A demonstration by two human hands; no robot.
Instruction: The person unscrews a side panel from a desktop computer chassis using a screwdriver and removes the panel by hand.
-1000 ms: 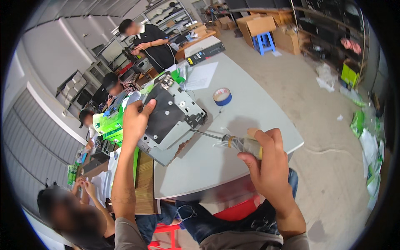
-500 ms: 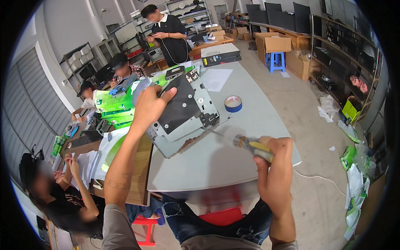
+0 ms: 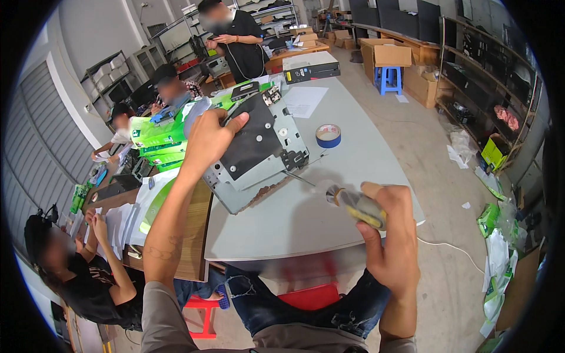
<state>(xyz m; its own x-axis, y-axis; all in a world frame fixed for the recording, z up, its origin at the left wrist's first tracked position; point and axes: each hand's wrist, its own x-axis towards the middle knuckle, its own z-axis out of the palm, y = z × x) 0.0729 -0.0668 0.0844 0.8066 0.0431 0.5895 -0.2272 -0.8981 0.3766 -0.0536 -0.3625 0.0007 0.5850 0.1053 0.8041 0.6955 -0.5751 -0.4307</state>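
Observation:
My left hand is closed on the edge of a metal equipment panel with a black sheet over its face, tilted above the grey table. My right hand grips a screwdriver with a grey and yellow handle, blurred by motion. Its thin shaft points left, and its tip meets the lower right edge of the panel, beside a black plastic part. Whether a screw sits under the tip is too small to tell. To the right of the panel lies a roll of blue tape.
Behind the panel are green packages, a paper sheet and a desktop computer case. Several people sit or stand to the left and at the back. A metal shelf and a blue stool stand to the right.
My right hand and the screwdriver handle have turned slightly, with the handle tilting lower. The tip stays at the panel's edge. The view has shifted a little.

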